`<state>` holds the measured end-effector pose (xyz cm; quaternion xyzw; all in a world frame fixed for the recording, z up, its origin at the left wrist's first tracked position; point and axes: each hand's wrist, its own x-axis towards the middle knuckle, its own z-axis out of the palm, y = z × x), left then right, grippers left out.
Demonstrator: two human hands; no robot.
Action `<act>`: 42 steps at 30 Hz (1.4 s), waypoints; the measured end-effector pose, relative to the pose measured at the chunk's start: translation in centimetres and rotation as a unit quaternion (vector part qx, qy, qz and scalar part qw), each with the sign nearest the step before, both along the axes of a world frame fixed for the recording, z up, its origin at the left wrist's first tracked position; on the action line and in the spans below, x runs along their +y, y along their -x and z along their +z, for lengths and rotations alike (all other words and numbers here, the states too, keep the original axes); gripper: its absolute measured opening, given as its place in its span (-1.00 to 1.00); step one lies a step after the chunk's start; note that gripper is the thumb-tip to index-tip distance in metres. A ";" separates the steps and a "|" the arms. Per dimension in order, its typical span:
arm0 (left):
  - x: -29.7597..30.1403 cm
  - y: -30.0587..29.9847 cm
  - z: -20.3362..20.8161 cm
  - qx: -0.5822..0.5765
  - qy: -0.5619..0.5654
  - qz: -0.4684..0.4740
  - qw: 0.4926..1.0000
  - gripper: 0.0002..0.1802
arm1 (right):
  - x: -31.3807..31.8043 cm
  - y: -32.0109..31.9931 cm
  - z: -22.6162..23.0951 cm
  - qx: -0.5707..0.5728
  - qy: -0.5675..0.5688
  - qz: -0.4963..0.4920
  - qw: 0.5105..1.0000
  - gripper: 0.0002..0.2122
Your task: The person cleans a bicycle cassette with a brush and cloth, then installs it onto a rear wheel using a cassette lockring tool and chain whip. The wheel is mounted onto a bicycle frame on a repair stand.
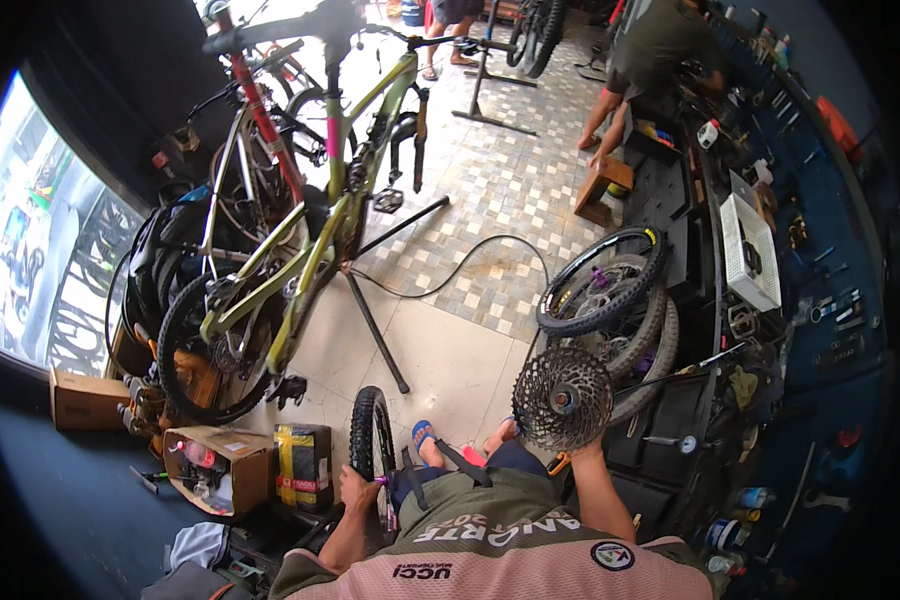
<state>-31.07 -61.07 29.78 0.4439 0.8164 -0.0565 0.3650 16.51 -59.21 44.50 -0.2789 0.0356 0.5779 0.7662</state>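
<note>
My left hand (356,488) is closed on a bicycle wheel (369,432) with a knobby black tyre. The wheel stands upright at my left side, and a purple hub end shows beside my fingers. Off to the right, my right hand (586,452) holds up a large bicycle cassette (562,398), its toothed dark sprockets facing me. The cassette covers most of that hand's fingers. Behind the cassette, several loose wheels lean in a stack, the foremost with a black tyre (610,315) and a purple hub.
A green bicycle frame (315,245) hangs on a repair stand (378,335) at left. Open and taped boxes (303,465) stand near my left arm. A tool wall (820,250) and a white basket (750,250) line the right. Another person (660,50) bends over at far right.
</note>
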 end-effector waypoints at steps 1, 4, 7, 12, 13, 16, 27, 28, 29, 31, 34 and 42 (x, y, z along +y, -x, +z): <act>0.5 -2.3 1.2 -0.004 -0.006 -0.034 0.999 0.03 | -0.6 -2.3 0.0 -0.004 -0.004 -0.012 1.000 -0.48; 3.3 -10.1 5.3 -0.004 -0.048 -0.123 0.991 -0.07 | -2.2 -8.6 -0.2 0.010 -0.005 -0.046 0.999 -0.48; 7.7 -19.7 8.0 0.002 -0.103 -0.200 0.974 -0.15 | -3.1 -16.1 -3.6 0.046 0.025 -0.057 0.997 -0.47; 15.4 -34.4 7.8 -0.016 -0.165 -0.277 0.947 -0.17 | -3.1 -27.4 -13.9 0.040 0.058 -0.054 0.996 -0.43; 16.5 -36.5 8.2 -0.021 -0.184 -0.267 0.946 -0.17 | -2.7 -28.9 -14.7 0.071 0.055 -0.042 0.995 -0.42; 20.7 -42.9 6.0 -0.016 -0.207 -0.245 0.947 -0.21 | -1.2 -33.7 -14.5 0.099 0.090 -0.069 0.989 -0.52; 29.7 -57.4 -2.4 -0.075 -0.231 -0.188 0.952 -0.35 | 3.5 -41.4 -28.1 0.130 0.138 0.004 0.982 -0.39; 30.4 -58.2 -3.1 -0.073 -0.228 -0.188 0.952 -0.34 | 5.0 -41.2 -30.2 0.140 0.146 0.010 0.979 -0.38; 30.9 -59.3 -3.8 -0.071 -0.211 -0.177 0.959 -0.34 | 6.3 -41.2 -32.5 0.150 0.153 0.020 0.976 -0.38; 31.8 -60.5 -6.6 -0.067 -0.171 -0.153 0.971 -0.34 | 9.2 -40.5 -36.3 0.128 0.151 0.044 0.979 -0.35; 32.3 -59.2 -13.9 -0.038 -0.162 -0.157 0.973 -0.28 | 13.7 -38.9 -43.9 0.150 0.153 0.067 0.974 -0.33; 38.5 -56.8 -18.3 -0.052 -0.182 -0.121 0.974 -0.27 | 26.1 -32.4 -60.4 0.210 0.216 0.112 0.947 -0.33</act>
